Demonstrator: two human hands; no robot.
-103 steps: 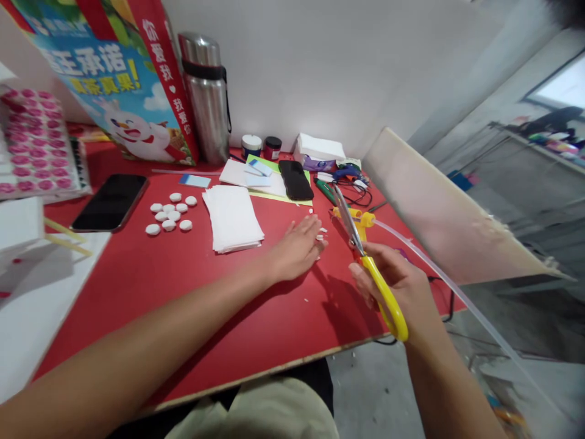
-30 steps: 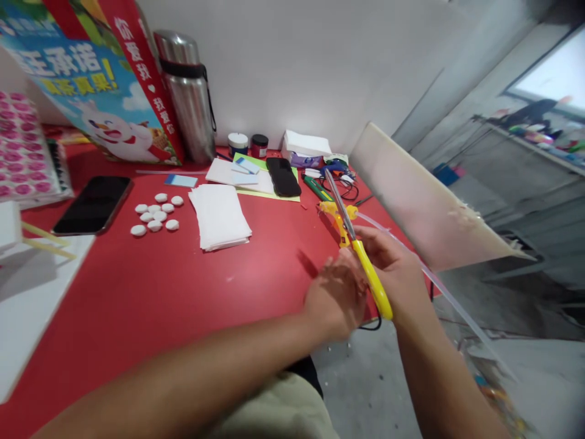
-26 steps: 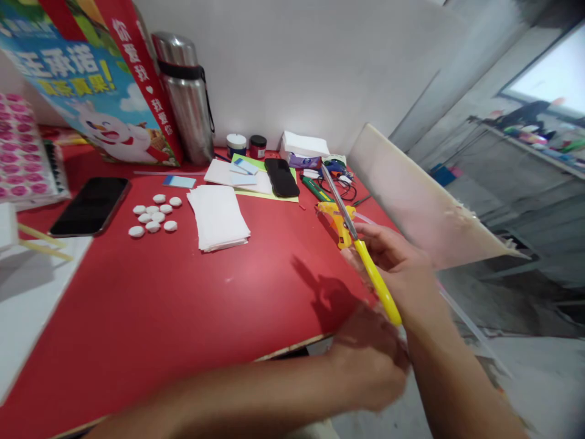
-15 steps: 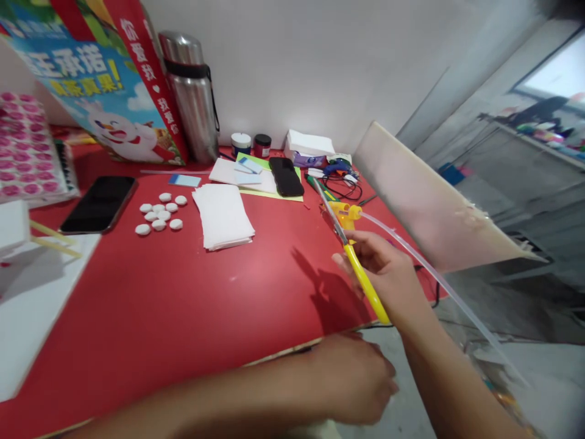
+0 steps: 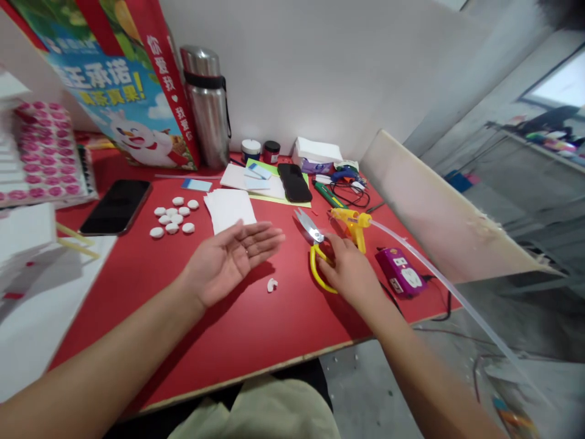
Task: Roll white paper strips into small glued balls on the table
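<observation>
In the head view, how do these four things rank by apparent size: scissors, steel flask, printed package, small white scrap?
1. Printed package, cut by the frame
2. Steel flask
3. Scissors, partly hidden by the right hand
4. Small white scrap

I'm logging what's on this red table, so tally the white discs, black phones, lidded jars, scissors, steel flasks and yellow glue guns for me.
White discs: 10
Black phones: 2
Lidded jars: 2
Scissors: 1
Steel flask: 1
Yellow glue gun: 1
Total: 17
</observation>
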